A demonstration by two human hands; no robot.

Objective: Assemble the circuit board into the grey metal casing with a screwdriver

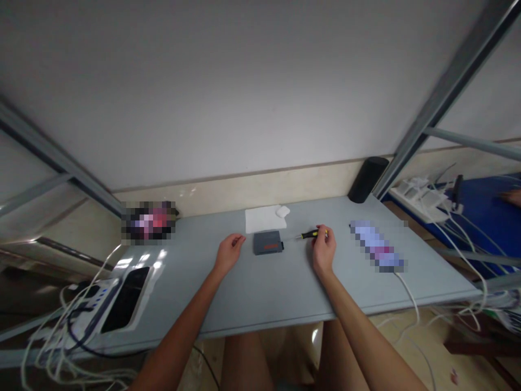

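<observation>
While the right hand [324,250] grips a screwdriver [308,234] whose shaft points toward the gray box [267,242], the left hand [228,252] is near the box's other side, fingertips narrowed together; whether they pinch anything, I cannot tell. The box lies on the table [280,296].

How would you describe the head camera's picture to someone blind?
A person's right hand holds a screwdriver pointing toward a small dark box on a grey table. The loosely curled left hand is on the box's other side; white paper lies beyond.
</observation>
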